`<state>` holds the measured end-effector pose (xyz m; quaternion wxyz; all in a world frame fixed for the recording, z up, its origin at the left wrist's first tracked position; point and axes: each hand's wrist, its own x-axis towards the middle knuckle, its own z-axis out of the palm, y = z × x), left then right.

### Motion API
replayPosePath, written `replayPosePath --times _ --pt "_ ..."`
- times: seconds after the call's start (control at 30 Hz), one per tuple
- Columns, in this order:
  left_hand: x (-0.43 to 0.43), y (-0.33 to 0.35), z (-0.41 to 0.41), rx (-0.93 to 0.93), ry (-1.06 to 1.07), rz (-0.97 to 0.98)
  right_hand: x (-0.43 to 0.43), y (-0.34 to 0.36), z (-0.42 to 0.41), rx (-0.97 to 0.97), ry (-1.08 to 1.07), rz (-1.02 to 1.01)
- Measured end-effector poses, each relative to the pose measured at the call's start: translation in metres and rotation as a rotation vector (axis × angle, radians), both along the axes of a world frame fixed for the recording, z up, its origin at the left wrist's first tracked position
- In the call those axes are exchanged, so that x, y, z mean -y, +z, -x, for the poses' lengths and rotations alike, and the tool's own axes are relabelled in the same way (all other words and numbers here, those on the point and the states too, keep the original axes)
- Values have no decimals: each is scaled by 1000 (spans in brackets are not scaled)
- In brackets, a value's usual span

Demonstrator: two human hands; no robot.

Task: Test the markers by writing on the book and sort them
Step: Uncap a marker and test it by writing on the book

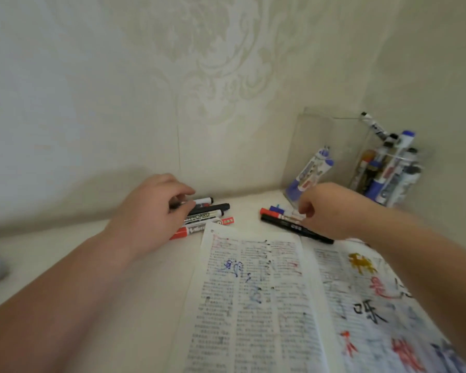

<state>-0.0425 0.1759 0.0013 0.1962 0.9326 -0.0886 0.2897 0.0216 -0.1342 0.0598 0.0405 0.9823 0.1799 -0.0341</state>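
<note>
Markers sit in two groups just beyond the book's (pixel 253 292) top edge: the left pile (pixel 207 220) off its left corner, the right pile (pixel 279 213) above its spine. The left hand (pixel 151 211) pinches a black-capped marker (pixel 203 201) at the far side of the left pile. The right hand (pixel 326 208) curls over the right pile, and whether it grips anything cannot be told. It seems best to lift one pen, uncap it, and test it on a bare patch of page.

Probably a home — patterned wallpaper (pixel 213 63)
</note>
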Motion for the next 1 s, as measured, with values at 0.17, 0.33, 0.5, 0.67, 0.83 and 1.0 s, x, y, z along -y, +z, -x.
replayPosePath --times 0.17,0.33,0.5,0.67,0.83,1.0 --pt "20 -8 8 -120 -117 -227 10 -10 7 -19 -5 -9" --pt "18 -16 4 -118 -65 -286 5 -18 10 -2 19 -4" --pt "32 -4 6 -152 -46 -301 9 -20 14 48 25 -61" --pt "89 35 -1 -17 -152 -229 39 -12 18 97 6 -159" --pt "174 55 -16 -72 -386 -60 81 -1 32 41 -54 -637" --pt "208 26 -39 -121 -450 -210 109 -22 40 -109 -78 -1096"
